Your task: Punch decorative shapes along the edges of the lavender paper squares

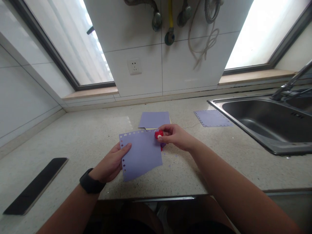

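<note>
A purple sheet of paper (142, 152) is tilted up above the counter, with small shaped holes punched along its top and left edges. My left hand (114, 162) grips it at the left edge, thumb on the face and fingers behind. At the sheet's top right corner, my right hand (176, 136) is closed on a small red craft punch (159, 134) with a white spot on it. The punch sits at the paper's edge; whether it is pressed down I cannot tell. Just behind lies a stack of purple paper (154, 119) with a yellowish edge showing below.
Another purple sheet (213, 118) with punched edges lies by the steel sink (253, 120) on the right. A long black strip (36, 185) rests on the counter (85, 136) at left. Small purple bits are scattered near the punch. Behind stands a tiled wall with a socket (134, 66).
</note>
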Demonstrator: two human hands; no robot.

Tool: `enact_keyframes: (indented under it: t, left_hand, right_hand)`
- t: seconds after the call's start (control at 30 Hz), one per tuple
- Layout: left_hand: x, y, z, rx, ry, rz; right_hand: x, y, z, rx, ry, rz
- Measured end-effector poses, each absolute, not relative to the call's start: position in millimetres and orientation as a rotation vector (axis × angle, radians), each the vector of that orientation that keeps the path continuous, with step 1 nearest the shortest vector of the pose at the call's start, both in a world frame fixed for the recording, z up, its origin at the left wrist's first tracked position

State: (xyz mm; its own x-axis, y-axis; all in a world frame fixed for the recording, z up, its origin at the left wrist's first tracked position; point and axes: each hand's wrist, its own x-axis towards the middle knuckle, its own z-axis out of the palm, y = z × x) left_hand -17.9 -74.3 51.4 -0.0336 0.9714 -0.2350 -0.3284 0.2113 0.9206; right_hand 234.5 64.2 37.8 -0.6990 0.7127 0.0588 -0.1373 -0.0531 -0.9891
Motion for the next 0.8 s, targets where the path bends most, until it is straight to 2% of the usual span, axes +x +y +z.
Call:
enact_keyframes:
  t: [0.43,0.8]
  left_hand:
    - [-20.4,-69.9,16.5,0.958,1.232,1.297]
    - [-20.1,-72.1,21.4,1.099,1.399,1.311]
  right_hand:
    - [233.1,59.7,44.4,-0.661,-1.641,1.817]
    - [230.2,54.4,47.6,-0.662,-1.650,1.851]
